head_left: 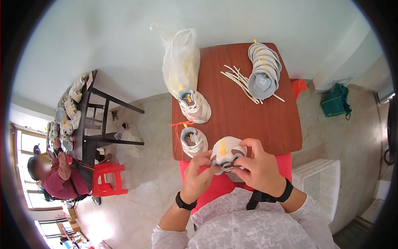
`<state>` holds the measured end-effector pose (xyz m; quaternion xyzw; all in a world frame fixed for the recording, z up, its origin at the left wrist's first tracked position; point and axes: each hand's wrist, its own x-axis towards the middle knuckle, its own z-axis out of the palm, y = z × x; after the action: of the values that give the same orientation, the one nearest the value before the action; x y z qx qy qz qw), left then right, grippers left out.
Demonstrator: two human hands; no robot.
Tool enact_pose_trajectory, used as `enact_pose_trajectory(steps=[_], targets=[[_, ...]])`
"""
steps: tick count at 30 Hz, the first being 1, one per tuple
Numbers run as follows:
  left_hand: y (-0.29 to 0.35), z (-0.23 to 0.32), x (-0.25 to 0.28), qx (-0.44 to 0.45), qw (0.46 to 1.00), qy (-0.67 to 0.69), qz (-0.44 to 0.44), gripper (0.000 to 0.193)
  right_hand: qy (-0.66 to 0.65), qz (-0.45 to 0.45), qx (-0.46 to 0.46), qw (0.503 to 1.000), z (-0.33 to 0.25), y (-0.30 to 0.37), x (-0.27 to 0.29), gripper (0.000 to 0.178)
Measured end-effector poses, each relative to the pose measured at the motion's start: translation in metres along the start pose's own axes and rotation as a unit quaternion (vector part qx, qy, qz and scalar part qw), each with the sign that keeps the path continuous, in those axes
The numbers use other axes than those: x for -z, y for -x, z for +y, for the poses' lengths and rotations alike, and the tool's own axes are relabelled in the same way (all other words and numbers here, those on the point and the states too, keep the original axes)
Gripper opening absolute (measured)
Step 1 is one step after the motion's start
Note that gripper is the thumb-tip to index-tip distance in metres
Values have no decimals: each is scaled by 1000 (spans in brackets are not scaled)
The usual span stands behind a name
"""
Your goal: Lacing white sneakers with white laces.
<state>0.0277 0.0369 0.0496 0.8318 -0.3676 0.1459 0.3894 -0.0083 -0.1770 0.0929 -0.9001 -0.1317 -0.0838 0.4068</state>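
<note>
At the table's near edge I hold a cream and mauve shoe upper with a yellow tab. My left hand is closed on its left side, thumb and fingers at the opening. My right hand pinches the opening's right edge; whether a lace end is between the fingertips is too small to tell. Left of it sits a laced shoe upper with a red cord beside it. Behind that stands another laced shoe upper.
On the brown table lie loose white laces beside a row of nested shoe uppers. A clear plastic bag rests at the back left. Right of me stands a white basket. A co-worker sits far left at another table.
</note>
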Motion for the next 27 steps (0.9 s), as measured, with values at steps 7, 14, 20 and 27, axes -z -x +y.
enact_pose_trajectory(steps=[7, 14, 20, 27], targets=[[3, -1, -5, -9, 996, -17, 82, 27, 23, 69, 53, 996, -1, -8, -14, 26], [15, -3, -12, 59, 994, -25, 86, 29, -8, 121, 39, 992, 2, -7, -34, 30], [23, -8, -15, 169, 978, 15, 120, 28, -89, 63, 105, 989, 9, 8, -53, 23], [26, -7, -14, 130, 985, -32, 111, 28, -43, 71, 114, 990, 14, 5, -62, 28]])
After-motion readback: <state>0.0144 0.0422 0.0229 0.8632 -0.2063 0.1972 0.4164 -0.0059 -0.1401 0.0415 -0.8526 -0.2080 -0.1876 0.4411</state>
